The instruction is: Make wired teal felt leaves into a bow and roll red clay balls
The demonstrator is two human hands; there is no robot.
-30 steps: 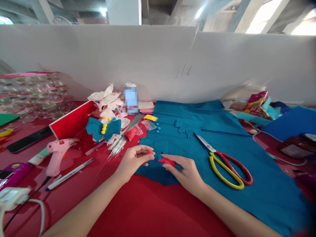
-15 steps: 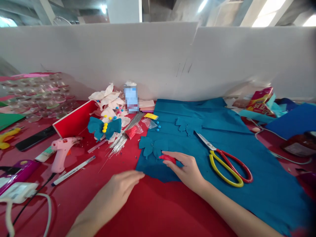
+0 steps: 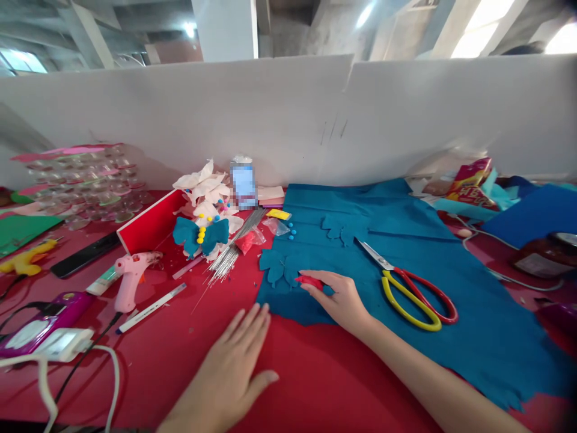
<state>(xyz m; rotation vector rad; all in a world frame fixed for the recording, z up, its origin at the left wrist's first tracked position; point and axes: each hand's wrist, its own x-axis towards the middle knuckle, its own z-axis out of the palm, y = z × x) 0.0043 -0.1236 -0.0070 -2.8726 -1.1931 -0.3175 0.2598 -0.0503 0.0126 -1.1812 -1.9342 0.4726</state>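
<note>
Clearly apart from left hand (image 3: 232, 365), red lump (image 3: 309, 281) in right hand (image 3: 341, 299)

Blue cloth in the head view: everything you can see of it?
The blue cloth looks like matte fabric, spread mostly flat with creases, its near edge unevenly cut. It covers much of the centre-right of the red table. Butterfly-shaped pieces of similar blue lie on it, as do scissors with one yellow and one red handle. The right hand is over it; contact unclear.
</note>
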